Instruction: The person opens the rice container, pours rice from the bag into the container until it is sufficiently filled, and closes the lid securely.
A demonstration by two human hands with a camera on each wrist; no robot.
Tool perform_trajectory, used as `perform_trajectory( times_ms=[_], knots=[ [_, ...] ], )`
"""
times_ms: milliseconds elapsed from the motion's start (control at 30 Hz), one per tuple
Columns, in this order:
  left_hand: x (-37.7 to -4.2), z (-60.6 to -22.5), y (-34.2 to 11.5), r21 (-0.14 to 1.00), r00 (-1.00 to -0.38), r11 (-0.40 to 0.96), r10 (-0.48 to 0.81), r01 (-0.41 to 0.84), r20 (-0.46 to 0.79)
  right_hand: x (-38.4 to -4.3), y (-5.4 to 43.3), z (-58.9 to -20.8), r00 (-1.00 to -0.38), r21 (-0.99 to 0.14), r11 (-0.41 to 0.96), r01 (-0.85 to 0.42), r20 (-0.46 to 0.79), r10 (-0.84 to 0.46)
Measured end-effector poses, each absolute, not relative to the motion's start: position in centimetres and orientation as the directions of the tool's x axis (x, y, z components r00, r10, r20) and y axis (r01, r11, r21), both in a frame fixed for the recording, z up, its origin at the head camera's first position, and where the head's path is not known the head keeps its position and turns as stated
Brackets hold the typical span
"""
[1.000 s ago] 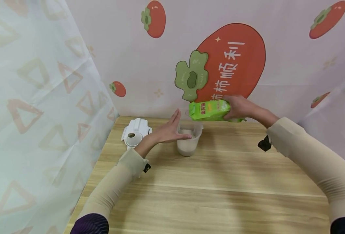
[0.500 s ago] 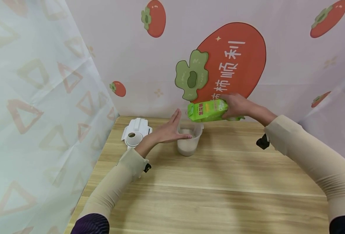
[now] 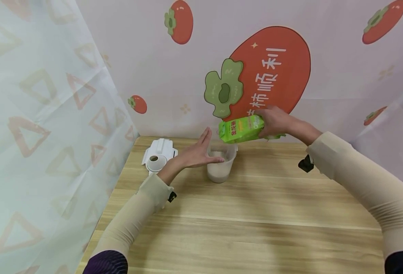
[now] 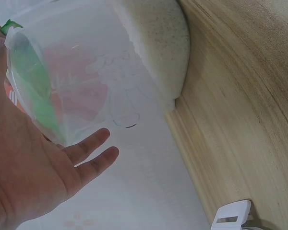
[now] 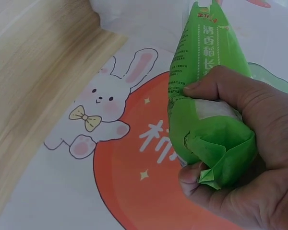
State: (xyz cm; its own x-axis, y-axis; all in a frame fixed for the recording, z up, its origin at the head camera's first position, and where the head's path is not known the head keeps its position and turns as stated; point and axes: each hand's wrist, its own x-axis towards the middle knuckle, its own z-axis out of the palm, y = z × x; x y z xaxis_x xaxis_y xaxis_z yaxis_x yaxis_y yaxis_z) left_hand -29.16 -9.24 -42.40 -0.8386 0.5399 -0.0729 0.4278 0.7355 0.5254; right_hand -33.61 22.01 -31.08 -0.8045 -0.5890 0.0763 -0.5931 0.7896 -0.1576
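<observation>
A translucent plastic container (image 3: 219,175) stands at the back of the table, part full of pale rice grains (image 4: 156,40). My left hand (image 3: 194,154) touches its rim from the left, thumb across the near side and the fingers spread and straight. In the left wrist view, two fingertips (image 4: 100,155) stick out clear of the container's wall. My right hand (image 3: 275,120) grips the rear end of a green rice bag (image 3: 242,128), which lies almost level above the container, its front end tilted slightly down. The bag's mouth and any flow of grains cannot be made out.
A white plastic lid (image 3: 160,150) with a round opening lies on the wooden table (image 3: 256,228), left of the container. A printed backdrop (image 3: 188,83) rises directly behind the table's back edge, and another hangs along the left side.
My right hand has raised the bag's rear end a little and shifted slightly left, so the bag tilts more toward the container. My left hand and the container have stayed put.
</observation>
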Motion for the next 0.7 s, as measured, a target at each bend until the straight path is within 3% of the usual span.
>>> perform_trajectory(
  times_ms=[267, 700],
  knots=[
    [-29.2, -42.4, -9.3, 0.533, -0.84, 0.731, 0.538, 0.425, -0.068, -33.8, 21.6, -30.5, -0.778, -0.102, 0.772, -0.628, 0.105, -0.619],
    [-29.3, -42.7, -9.2, 0.514, -0.848, 0.748, 0.525, 0.419, -0.073, -33.7, 20.9, -30.2, -0.811, -0.085, 0.807, -0.585, 0.059, -0.582]
  ],
)
